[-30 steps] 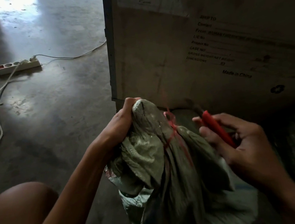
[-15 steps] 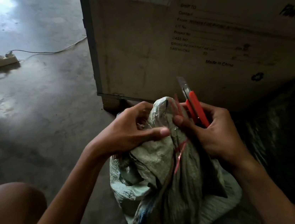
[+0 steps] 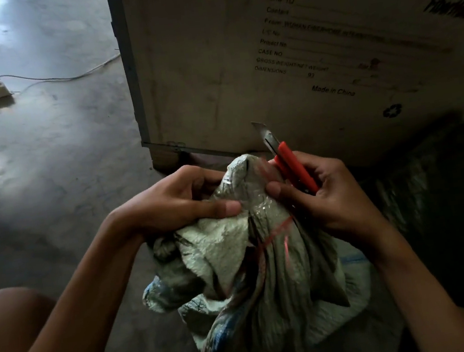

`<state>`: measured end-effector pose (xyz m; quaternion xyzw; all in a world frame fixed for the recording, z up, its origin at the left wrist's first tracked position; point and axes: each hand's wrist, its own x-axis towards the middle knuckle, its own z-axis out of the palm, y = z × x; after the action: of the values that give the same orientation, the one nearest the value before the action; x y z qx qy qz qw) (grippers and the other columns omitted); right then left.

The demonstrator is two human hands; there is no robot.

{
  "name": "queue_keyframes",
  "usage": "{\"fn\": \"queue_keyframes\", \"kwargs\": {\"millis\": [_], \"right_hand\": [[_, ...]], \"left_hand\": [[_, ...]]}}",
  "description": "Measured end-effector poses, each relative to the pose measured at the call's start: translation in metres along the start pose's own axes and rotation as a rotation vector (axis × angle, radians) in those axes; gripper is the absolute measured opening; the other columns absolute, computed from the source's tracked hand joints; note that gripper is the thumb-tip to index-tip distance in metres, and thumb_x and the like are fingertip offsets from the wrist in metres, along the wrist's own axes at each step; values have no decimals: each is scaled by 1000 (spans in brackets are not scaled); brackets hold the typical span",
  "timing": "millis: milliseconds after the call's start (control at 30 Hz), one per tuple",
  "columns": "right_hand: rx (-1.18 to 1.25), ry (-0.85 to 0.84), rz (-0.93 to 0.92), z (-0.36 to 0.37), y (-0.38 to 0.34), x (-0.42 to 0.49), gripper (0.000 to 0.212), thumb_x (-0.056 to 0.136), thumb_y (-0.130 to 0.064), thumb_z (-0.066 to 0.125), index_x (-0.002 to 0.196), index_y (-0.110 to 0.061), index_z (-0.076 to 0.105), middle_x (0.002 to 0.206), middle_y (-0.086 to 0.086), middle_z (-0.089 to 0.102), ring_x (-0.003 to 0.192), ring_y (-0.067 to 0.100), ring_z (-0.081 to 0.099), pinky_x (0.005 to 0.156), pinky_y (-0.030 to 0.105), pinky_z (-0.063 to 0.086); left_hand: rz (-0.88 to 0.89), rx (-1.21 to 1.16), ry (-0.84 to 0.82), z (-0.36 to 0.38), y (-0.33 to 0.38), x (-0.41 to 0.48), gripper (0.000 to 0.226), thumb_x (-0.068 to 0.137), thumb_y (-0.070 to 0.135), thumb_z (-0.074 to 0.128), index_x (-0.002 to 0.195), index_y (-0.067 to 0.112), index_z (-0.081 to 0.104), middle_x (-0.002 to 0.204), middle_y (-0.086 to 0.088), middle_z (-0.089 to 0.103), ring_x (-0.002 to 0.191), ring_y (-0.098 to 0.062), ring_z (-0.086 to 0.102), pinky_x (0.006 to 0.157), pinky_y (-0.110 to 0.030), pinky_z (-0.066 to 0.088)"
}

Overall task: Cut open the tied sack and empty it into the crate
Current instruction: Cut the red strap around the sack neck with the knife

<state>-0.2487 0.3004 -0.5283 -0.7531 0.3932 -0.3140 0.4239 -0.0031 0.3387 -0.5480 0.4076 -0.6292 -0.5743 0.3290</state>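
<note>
Gripping sack closer than before

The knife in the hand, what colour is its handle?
Red-orange handle on the knife, with a grey metal blade, held in the right hand. Head view, the only one.

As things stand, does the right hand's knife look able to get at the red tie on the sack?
Probably yes: the red tie lies exposed just below the right hand, though the knife blade points up, away.

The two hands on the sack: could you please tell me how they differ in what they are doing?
The left hand holds only the sack, while the right hand also grips the red utility knife, its blade pointing up. The left pinches from the left, the right from the right. Both clutch the bunched neck.
</note>
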Motion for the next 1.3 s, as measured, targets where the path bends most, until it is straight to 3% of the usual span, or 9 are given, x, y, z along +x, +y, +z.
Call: {"fn": "queue_keyframes", "kwargs": {"millis": [167, 267, 333, 467, 600, 733, 867, 1100, 1300], "right_hand": [[-376, 357, -10, 25, -1, -6, 37, 96, -42, 62, 130, -27, 63, 104, -21, 71, 96, -17, 63, 80, -2, 42], [-508, 461, -110, 29, -7, -11, 34, 102, -28, 58, 133, -18, 64, 129, -1, 70, 122, 6, 62, 97, -3, 36], [-470, 512, -100, 21, -10, -10, 31, 103, -28, 56, 131, -17, 65, 118, 2, 74, 105, 13, 71, 92, 8, 51], [-435, 501, -105, 15, -19, -16, 24, 105, -33, 51, 123, -30, 65, 91, -10, 66, 68, 9, 69, 59, 39, 60], [-391, 441, -104, 30, -24, -18, 30, 103, -35, 53, 128, -29, 68, 102, -13, 74, 75, 0, 71, 72, 28, 62], [-442, 414, -140, 40, -24, -17, 31, 101, -24, 59, 131, -20, 68, 114, -19, 66, 107, -12, 58, 91, -3, 38], [-442, 396, -178, 44, -24, -17, 31, 101, -19, 59, 131, -18, 69, 116, -11, 71, 108, -10, 60, 92, -2, 38], [-472, 396, -207, 46, -24, -17, 33, 100, -23, 55, 129, -16, 70, 116, -4, 73, 105, -9, 58, 94, 1, 40], [-489, 365, -203, 44, -25, -19, 33, 101, -25, 54, 129, -16, 69, 113, -2, 74, 101, -4, 63, 90, 3, 44]], "left_hand": [[-44, -152, 229, 15, -15, 15, 38, 95, 25, 61, 131, 14, 64, 112, -10, 77, 99, -24, 75, 81, -30, 60], [-4, -179, 249, 19, -18, 17, 35, 100, 23, 55, 132, 10, 62, 117, -15, 74, 104, -25, 73, 86, -32, 60], [1, -234, 293, 17, -20, 17, 33, 100, 24, 55, 127, 7, 64, 116, -21, 73, 100, -28, 72, 87, -39, 58], [-1, -275, 502, 19, -22, 21, 46, 89, 37, 62, 126, 11, 58, 110, -21, 73, 87, -24, 74, 74, -37, 60], [27, -211, 620, 26, -24, 28, 60, 83, 51, 59, 129, 15, 45, 104, -14, 73, 84, -16, 73, 71, -33, 58], [107, -199, 670, 35, -20, 33, 60, 87, 51, 51, 130, 11, 37, 98, -24, 69, 76, -17, 68, 68, -36, 57], [149, -120, 699, 38, -19, 33, 53, 95, 51, 42, 127, 9, 35, 103, -31, 66, 80, -19, 64, 78, -51, 55], [206, -64, 744, 45, -19, 35, 43, 95, 46, 44, 122, 13, 36, 92, -8, 64, 77, -2, 66, 69, -21, 53], [218, -34, 772, 46, -20, 35, 45, 92, 50, 47, 121, 17, 37, 91, 4, 63, 76, 3, 67, 71, -21, 53]]}}
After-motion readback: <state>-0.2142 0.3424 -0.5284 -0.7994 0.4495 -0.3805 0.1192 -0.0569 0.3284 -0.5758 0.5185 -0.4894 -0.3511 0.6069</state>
